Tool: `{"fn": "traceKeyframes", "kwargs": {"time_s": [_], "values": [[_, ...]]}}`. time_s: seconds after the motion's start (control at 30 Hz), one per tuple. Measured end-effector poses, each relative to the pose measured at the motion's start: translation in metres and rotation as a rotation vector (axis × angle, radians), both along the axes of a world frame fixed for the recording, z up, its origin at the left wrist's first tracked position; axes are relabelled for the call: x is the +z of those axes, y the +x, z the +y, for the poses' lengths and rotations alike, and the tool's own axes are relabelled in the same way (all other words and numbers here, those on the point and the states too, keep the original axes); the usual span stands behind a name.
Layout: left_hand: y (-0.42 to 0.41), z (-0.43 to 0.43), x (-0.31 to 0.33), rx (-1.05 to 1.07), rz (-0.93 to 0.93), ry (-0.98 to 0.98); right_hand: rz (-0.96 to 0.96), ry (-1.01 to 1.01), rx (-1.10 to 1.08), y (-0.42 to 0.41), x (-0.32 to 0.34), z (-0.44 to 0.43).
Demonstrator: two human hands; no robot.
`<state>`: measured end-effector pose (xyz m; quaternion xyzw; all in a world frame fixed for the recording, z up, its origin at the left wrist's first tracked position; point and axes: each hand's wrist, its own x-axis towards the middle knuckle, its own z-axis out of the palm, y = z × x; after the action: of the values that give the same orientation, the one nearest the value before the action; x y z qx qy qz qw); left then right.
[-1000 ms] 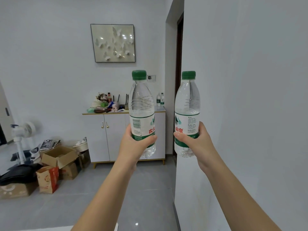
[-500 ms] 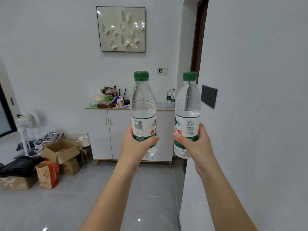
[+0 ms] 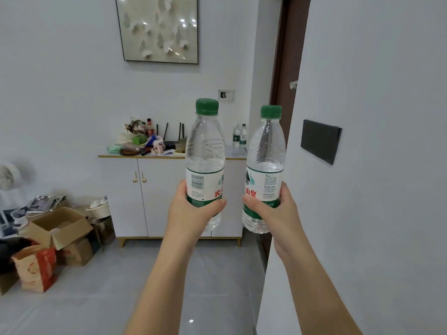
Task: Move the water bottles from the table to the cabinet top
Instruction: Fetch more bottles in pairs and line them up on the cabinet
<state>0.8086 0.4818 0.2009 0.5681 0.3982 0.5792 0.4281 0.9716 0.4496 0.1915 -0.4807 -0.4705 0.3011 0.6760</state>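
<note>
Head view, clear bottles (image 3: 205,151) (green caps (image 3: 207,106)), upright

Stretches the left forearm (image 3: 169,274) and the right forearm (image 3: 312,281) forward and upward, bare, nearly parallel. Grips the lower half of the left bottle (image 3: 205,165) in the left hand (image 3: 191,211), thumb wrapped across the front, fingers curled round the far side. Grips the right bottle (image 3: 264,170) likewise in the right hand (image 3: 274,213), thumb pointing inward. Holds both hands roughly level, near each other, not touching.
</note>
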Motion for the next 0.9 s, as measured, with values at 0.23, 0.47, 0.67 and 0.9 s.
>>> {"fn": "traceKeyframes", "kwargs": {"time_s": [0.23,0.47,0.67,0.9], "values": [[-0.006,0.101,0.014,-0.042,-0.03,0.025,-0.015,0.032,-0.02,-0.006,0.014,0.097],[-0.011,0.211,0.019,-0.085,-0.074,0.035,-0.023,0.069,-0.069,-0.009,0.022,0.193],[-0.001,0.277,0.002,-0.108,-0.085,-0.023,-0.01,0.049,-0.098,0.001,0.009,0.257],[0.029,0.356,-0.02,-0.079,-0.058,-0.075,0.002,0.0,-0.106,0.032,-0.016,0.334]]}}
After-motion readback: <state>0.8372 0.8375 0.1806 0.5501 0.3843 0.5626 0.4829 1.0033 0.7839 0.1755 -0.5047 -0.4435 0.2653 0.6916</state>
